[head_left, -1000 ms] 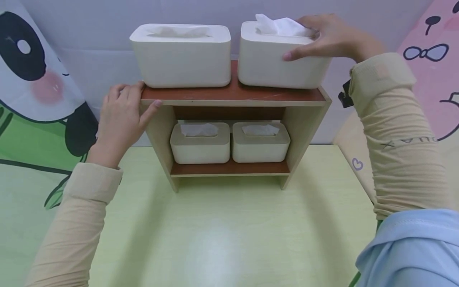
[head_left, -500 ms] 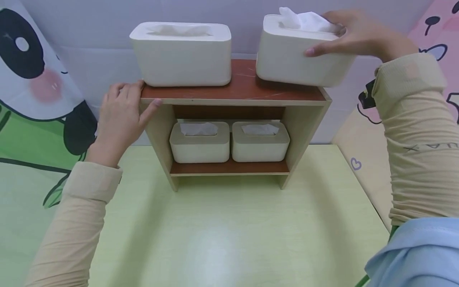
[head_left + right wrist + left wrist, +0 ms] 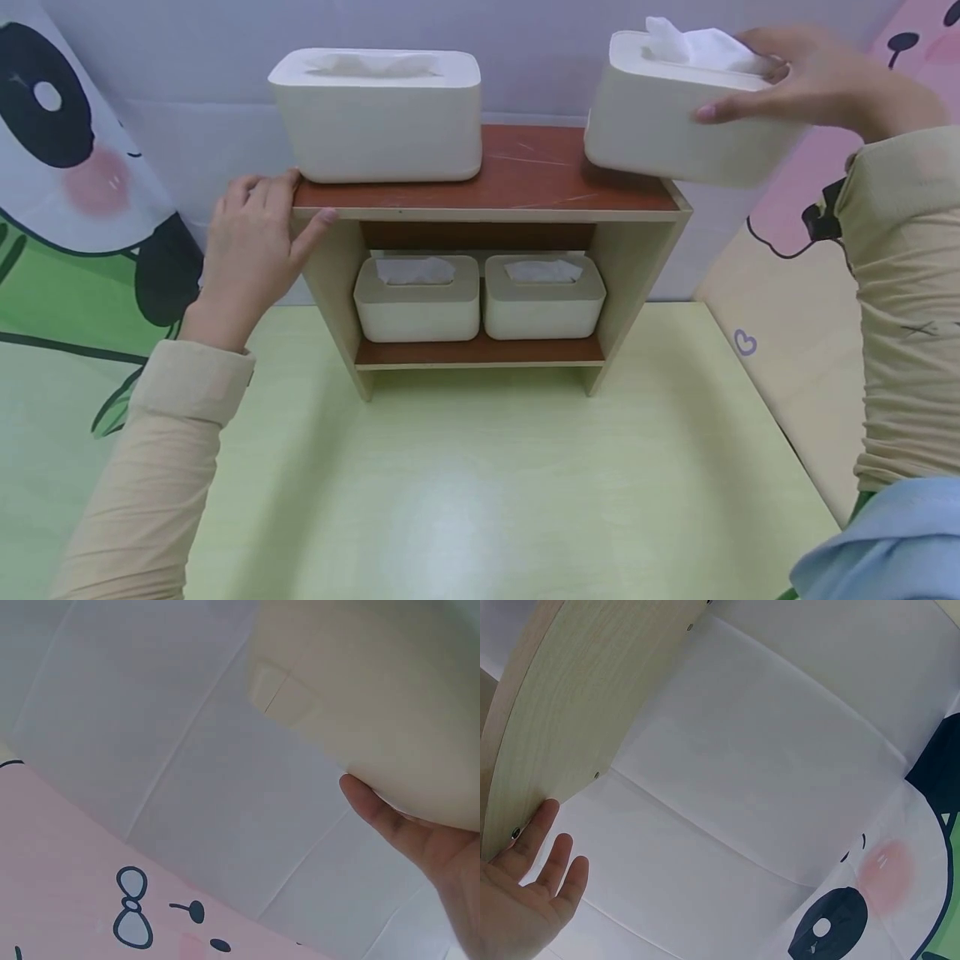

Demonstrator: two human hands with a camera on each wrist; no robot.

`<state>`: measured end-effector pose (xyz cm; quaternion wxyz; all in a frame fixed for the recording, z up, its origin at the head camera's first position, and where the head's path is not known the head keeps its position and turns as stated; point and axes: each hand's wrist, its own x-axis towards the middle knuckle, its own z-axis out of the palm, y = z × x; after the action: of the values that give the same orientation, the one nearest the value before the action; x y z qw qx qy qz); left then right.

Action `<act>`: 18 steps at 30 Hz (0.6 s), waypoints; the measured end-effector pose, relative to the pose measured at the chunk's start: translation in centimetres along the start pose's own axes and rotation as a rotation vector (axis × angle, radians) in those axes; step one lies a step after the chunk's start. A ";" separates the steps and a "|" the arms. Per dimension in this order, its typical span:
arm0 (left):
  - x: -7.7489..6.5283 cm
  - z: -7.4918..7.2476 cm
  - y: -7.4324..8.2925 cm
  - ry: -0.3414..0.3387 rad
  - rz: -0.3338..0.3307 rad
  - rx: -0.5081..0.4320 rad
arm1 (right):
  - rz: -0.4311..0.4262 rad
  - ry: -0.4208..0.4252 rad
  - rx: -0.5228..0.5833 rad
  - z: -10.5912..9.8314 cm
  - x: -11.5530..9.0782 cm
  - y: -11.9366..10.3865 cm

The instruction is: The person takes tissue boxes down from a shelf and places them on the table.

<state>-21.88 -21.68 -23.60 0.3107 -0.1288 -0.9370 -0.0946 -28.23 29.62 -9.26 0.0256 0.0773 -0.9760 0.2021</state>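
My right hand (image 3: 817, 92) grips a white tissue box (image 3: 690, 121) from its right end, thumb on the front face; the other fingers are mostly hidden behind it. The box is slightly tilted and overhangs the right end of the small shelf (image 3: 536, 187), with tissue (image 3: 701, 47) sticking up from its slot. In the right wrist view the same box (image 3: 375, 697) fills the upper right. My left hand (image 3: 251, 250) rests against the shelf's top left corner. In the left wrist view its fingers look straight, one touching the side panel (image 3: 577, 697).
A second large tissue box (image 3: 382, 129) stands on the left of the shelf top. Two smaller tissue boxes (image 3: 418, 308) sit side by side on the lower board. The shelf stands on a pale table (image 3: 480, 475) against a grey-white wall covering (image 3: 525, 33) with cartoon prints beside it.
My right hand has shifted the tissue box to the right, tilting it and bringing it past the shelf's right end. My left hand keeps its place at the corner.
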 end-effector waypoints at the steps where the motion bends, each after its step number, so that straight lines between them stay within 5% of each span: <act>1: 0.0 0.0 0.0 -0.002 -0.001 0.000 | 0.007 0.010 -0.008 -0.1 -0.1 0.3; 18: 0.1 0.3 -0.1 -0.030 -0.017 -0.002 | 0.078 0.061 -0.098 -0.8 -2.4 6.3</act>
<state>-22.19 -21.71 -23.76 0.2956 -0.1224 -0.9425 -0.0962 -26.83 36.00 -11.18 0.0514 0.0318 -0.9857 0.1571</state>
